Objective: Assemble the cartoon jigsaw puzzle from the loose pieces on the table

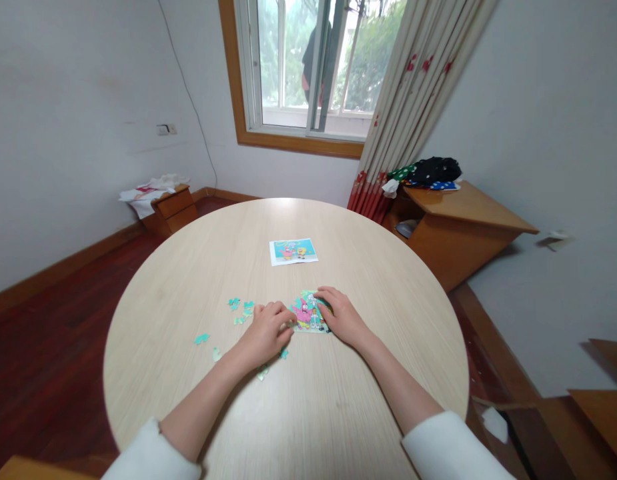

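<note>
A partly joined jigsaw puzzle with cartoon figures, one of them pink, lies flat on the round table. At its left edge is my left hand, with thumb and fingers pinched together; whatever they hold is hidden. My right hand rests over the puzzle's right side, fingers spread and covering part of the picture. Several loose puzzle pieces, mostly teal and pale green, are scattered left of the puzzle, some close around my left hand. Beyond the puzzle lies a reference picture card with similar cartoon figures.
Past the table are a window and a long curtain. A wooden cabinet with dark clothes on it stands at the right. White cloth covers a small wooden stand at the left.
</note>
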Action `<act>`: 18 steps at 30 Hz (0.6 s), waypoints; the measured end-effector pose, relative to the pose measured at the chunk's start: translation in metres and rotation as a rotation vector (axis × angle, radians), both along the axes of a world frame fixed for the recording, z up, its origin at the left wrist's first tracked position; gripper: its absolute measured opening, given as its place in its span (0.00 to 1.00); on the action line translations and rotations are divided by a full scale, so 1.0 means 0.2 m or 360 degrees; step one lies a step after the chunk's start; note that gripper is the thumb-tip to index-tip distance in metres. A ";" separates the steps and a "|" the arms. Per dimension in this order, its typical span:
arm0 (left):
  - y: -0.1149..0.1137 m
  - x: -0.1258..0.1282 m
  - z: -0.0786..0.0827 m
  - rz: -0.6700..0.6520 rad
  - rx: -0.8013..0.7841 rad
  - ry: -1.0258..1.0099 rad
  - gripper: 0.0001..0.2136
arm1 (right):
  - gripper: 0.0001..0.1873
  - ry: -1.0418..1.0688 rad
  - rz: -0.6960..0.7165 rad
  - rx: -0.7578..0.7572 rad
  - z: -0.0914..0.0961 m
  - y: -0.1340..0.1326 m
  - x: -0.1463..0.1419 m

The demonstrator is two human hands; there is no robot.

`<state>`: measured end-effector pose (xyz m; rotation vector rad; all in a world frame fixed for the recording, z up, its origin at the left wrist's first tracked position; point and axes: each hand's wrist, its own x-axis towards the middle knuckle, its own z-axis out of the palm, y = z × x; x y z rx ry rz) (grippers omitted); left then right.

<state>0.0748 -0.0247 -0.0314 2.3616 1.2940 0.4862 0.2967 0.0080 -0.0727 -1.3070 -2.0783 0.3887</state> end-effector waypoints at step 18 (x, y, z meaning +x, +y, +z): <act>0.00 -0.02 -0.01 -0.0187 0.0202 0.0154 0.14 | 0.13 0.0002 -0.0003 0.0009 -0.01 0.00 0.00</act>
